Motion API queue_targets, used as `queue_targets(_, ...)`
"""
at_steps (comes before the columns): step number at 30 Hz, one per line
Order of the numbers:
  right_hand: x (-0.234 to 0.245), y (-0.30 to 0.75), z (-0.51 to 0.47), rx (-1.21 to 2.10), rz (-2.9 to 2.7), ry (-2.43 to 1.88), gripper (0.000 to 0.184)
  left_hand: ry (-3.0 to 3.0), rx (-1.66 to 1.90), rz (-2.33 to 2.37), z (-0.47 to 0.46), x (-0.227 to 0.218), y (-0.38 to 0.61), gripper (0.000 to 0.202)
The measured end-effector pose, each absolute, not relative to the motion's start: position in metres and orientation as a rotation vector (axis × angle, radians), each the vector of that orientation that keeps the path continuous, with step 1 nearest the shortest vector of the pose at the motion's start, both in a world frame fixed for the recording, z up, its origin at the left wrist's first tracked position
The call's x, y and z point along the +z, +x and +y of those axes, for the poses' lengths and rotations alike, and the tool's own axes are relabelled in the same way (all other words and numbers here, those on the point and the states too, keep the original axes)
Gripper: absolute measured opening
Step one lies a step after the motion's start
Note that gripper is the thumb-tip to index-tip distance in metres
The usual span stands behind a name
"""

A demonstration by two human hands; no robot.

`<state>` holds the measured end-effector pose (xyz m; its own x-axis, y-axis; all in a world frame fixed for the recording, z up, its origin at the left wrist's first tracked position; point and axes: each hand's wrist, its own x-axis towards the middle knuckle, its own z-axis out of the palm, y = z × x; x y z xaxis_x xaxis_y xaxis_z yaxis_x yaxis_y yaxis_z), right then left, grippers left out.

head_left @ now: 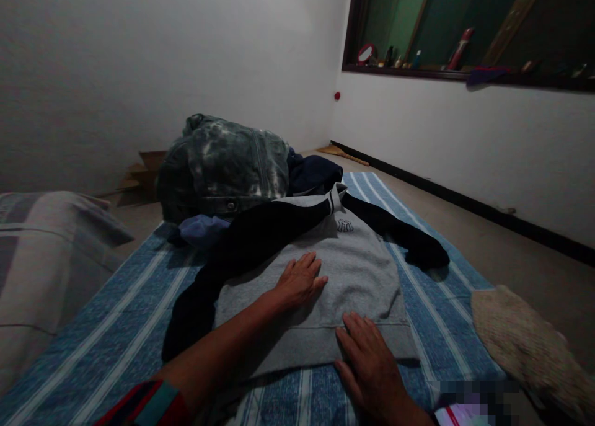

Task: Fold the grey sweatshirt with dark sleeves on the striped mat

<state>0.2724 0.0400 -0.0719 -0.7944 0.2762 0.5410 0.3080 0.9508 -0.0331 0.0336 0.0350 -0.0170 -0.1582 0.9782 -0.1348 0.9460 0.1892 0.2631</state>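
Observation:
A grey sweatshirt (357, 271) with black sleeves and a small chest logo lies flat on a blue striped sheet (116, 333). My left hand (300, 281) rests palm down on the middle of the grey body, fingers spread. My right hand (372, 364) lies flat on the sweatshirt's near hem, fingers apart. One black sleeve (260, 234) stretches out to the left, the other (404, 237) to the right. Neither hand grips anything.
A pile of clothes topped by a faded denim garment (227, 162) sits behind the sweatshirt. A pillow (41, 258) lies at the left, a beige knitted item (525, 345) at the right. Bare floor runs to white walls; a window ledge (465, 72) holds small objects.

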Motion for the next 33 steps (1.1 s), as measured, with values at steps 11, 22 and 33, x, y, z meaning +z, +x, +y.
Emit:
queue_targets(11,-0.069,0.273,0.038,-0.008,-2.542,-0.453,0.042,1.749,0.13,2.186,0.058,-0.017,0.038,0.075)
queue_targets(22,-0.068,0.27,0.038,0.038,-2.507,-0.475,0.04,1.741,0.131,2.181,0.086,-0.015,0.045,0.082)
queue_targets(33,-0.063,0.268,0.035,0.069,-2.448,-0.506,0.034,1.871,0.193,2.237,0.106,-0.027,0.047,0.067)
